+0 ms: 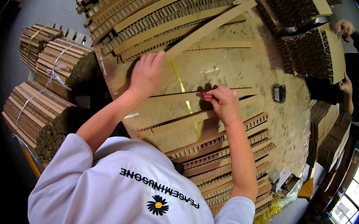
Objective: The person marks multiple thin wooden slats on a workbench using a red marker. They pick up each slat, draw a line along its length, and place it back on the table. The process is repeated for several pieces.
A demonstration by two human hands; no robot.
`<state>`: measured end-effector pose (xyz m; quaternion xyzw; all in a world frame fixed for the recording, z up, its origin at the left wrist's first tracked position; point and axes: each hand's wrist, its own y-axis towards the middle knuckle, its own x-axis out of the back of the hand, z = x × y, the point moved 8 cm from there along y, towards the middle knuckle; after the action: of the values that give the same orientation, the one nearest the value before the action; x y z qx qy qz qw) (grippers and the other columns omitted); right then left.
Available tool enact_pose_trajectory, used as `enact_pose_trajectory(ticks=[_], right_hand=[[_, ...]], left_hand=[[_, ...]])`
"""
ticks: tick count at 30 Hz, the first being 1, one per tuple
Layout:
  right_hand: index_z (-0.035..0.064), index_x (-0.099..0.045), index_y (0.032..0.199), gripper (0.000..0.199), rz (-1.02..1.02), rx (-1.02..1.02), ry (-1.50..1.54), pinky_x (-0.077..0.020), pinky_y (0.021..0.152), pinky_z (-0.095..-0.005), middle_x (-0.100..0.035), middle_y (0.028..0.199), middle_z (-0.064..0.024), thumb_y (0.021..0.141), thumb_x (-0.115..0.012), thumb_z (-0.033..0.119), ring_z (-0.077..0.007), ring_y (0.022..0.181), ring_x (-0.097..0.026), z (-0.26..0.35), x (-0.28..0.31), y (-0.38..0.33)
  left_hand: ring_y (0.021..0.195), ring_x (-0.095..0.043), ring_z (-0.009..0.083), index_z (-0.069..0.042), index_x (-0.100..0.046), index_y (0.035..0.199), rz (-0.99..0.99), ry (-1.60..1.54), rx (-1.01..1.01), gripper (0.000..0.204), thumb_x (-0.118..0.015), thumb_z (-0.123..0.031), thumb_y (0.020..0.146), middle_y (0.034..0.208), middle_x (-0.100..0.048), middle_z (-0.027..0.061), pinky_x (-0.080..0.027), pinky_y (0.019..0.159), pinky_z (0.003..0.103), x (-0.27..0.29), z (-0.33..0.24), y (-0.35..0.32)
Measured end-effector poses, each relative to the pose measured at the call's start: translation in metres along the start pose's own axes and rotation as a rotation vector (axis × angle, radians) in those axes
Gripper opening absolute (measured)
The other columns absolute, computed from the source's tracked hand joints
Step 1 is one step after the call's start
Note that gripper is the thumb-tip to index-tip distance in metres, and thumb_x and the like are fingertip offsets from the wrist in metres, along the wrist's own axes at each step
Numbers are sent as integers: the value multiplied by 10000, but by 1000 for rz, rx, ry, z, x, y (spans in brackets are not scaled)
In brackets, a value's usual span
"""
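Note:
My left hand (pixel 147 73) is closed on the near end of a long cardboard strip (pixel 209 28), which slants away to the far right across the worktable (pixel 280 112). Between the thumb and fingers of my right hand (pixel 224 103) is a small red object (pixel 208 96), its kind too small to make out. Just under that hand lie flat cardboard strips (pixel 178 120). A yellow strap (pixel 178 77) runs across the table, passing beneath some of these strips.
Honeycomb cardboard strips (pixel 156 12) are piled at the far left, others (pixel 228 160) near my right arm. Tied bundles (pixel 37 110) stand left. A co-worker's hand (pixel 346 85) touches a honeycomb stack (pixel 336 56) at the right. A dark block (pixel 278 93) sits on the table.

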<state>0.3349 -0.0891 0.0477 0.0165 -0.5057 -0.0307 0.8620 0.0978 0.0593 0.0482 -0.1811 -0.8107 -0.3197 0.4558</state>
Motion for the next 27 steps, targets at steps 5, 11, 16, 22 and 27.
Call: enact_pose_trajectory(ticks=[5,11,16,22,27], right_hand=[[187,-752,917,182,-48,-2,30,-455,774,-418,-662,865,14,763,-820,117,-242,901,-673,-4,1,-4],[193,-746,908,142,-39,-30,86,-445,762,-417,-666,871,14,794,-814,143,-243,902,-675,-8,-3,-4],[203,-752,932,133,-30,-32,29,-462,741,-427,-680,882,11,823,-803,146,-267,908,-680,-3,3,-1],[52,-777,1001,142,-593,-443,843,-513,847,-297,-690,953,-19,867,-798,10,-159,928,-656,-47,43,-48],[5,-777,992,146,-455,-370,662,-533,876,-294,-701,1061,-54,853,-791,-38,-176,987,-670,-44,42,-86]], left_hand=[[1097,-661,377,-46,-594,1434,-190,141,-134,587,-760,-32,871,1220,-685,181,-545,961,459,109,34,88],[1185,-612,387,-47,-644,1325,-147,26,-207,499,-803,-119,858,1250,-667,170,-494,1007,485,123,4,88],[1135,-574,399,-45,-644,1270,398,-181,-178,489,-824,-171,833,1223,-611,180,-497,933,504,0,-44,-54],[1130,-575,382,-59,-648,1246,421,-228,-104,463,-805,-156,821,1175,-611,156,-501,929,490,-24,-44,-91],[1108,-575,386,-64,-645,1220,390,-257,-119,449,-801,-123,803,1146,-606,152,-506,916,495,-25,-44,-89]])
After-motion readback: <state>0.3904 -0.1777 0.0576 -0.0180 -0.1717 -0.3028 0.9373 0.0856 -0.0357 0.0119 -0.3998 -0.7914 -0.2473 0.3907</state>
